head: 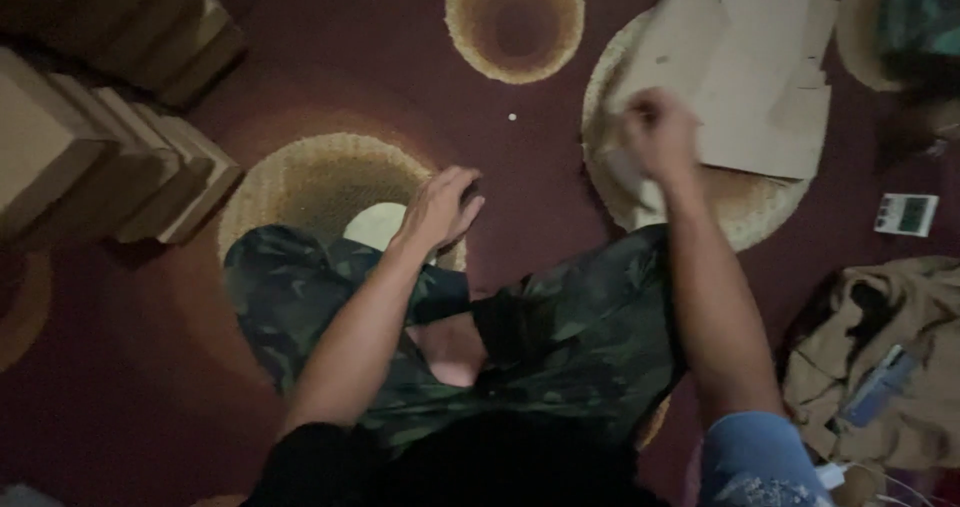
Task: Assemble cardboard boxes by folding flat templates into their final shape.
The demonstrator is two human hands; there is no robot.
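Note:
My left hand (440,205) hangs over the carpet just above my camouflage-trousered knee (300,287), fingers loosely curled and holding nothing. A pale round disc (375,225) lies on the carpet right beside it. My right hand (658,132) is blurred and closed around the near edge of a flat piece of cardboard (700,57). That piece rests on a loose pile of flat cardboard sheets (770,87) on the carpet ahead to the right.
Stacked cardboard boxes (90,137) stand at the left. A small white digital clock (906,214) lies on the patterned dark-red carpet (530,167) at the right. A tan garment (890,357) with a small blue item lies at lower right.

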